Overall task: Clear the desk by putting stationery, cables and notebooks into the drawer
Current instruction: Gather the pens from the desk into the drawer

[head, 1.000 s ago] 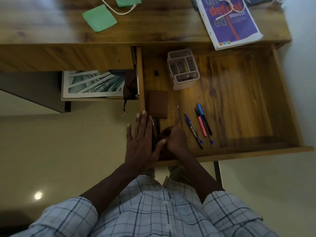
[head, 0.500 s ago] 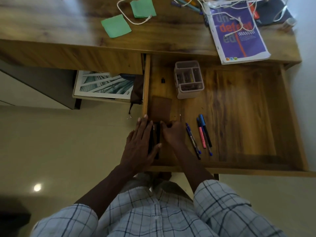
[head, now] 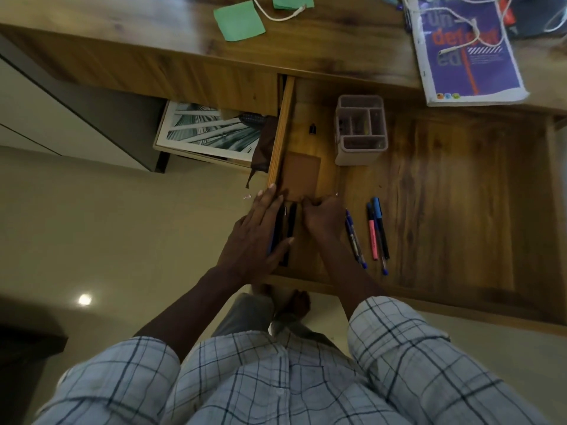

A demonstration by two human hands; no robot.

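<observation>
Drawer (head: 460, 194) stands pulled wide open below the desk (head: 153, 32), and both hands work in its near left corner. The left hand (head: 257, 237) lies flat with its fingers straight along the drawer's left wall, resting on some dark pens (head: 291, 228) that run lengthwise between the two hands. The right hand (head: 322, 216) sits just beside them, knuckles up and fingers curled at the near edge of a brown notebook (head: 300, 176); whether it grips anything cannot be told.

To the right of that hand lie two blue pens (head: 354, 237), then a pink pen (head: 372, 237) touching a blue-capped pen (head: 380, 228), all on the drawer floor. A pen holder (head: 360, 133) stands upright further back, with a small black object (head: 312, 129) near it.

On the desk lie green sticky notes (head: 239, 21), a white cable (head: 276, 12) and a purple book (head: 466, 56) with another cable (head: 460, 35) across its cover. A framed picture (head: 211, 130) sits under the desk.
</observation>
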